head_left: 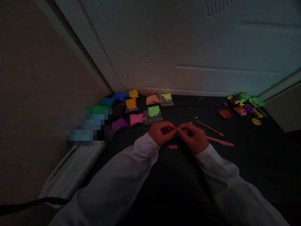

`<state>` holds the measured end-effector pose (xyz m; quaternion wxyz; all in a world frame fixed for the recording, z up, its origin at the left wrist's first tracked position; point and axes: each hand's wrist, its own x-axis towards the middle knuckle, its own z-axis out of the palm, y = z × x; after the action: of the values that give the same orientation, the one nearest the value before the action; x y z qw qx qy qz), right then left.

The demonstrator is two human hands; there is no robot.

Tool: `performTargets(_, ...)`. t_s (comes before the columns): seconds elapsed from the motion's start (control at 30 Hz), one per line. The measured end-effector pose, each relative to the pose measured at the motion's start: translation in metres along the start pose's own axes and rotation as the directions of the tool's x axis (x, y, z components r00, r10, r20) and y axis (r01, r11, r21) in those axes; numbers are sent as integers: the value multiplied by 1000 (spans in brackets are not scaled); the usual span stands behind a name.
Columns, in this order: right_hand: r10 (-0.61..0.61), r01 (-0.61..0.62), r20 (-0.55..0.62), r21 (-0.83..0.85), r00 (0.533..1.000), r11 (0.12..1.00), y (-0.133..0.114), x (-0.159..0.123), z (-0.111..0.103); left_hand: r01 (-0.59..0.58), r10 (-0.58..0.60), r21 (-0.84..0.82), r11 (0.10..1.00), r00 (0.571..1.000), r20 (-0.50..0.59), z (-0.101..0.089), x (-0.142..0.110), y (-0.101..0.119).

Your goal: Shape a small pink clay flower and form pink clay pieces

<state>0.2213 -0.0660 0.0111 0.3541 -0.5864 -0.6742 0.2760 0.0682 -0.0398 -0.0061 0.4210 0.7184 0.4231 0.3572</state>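
Observation:
My left hand [162, 132] and my right hand [192, 136] meet fingertip to fingertip above the dark table. Both are closed in a pinch, thumb against fingers. What sits between the fingertips is too small and dim to name. Just below them lies a flat pink strip of modelling clay [173, 147] with a wavy edge. Beside my right hand rest a thin pink modelling tool [210, 128] and a pink plastic knife [222, 141], the knife's near end hidden behind the hand. A tiny pink bit [190, 123] shows behind the right fingers.
Bags of coloured clay stand at the back left, among them a pink bag [137, 119], a light green bag [154, 112] and an orange bag [152, 99]. Back right are a reddish-brown lump [224, 113] and several small clay shapes [244, 108]. A white panel [164, 75] rises behind.

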Motion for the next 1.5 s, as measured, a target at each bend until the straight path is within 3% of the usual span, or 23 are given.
performTargets(0.23,26,-27,10,91,1000,995,1,0,1,73,-74,-85,994,997,-9,-1,3,1)
performTargets(0.93,39,-42,29,120,999,992,2,0,-2,84,-90,-132,988,995,-41,-1,5,1)
performTargets(1.23,44,-56,112,111,993,992,0,1,-1,73,-79,-113,991,996,-49,-1,5,0)
performTargets(1.5,82,-94,84,144,993,985,1,1,0,69,-76,-87,994,994,-80,1,5,-5)
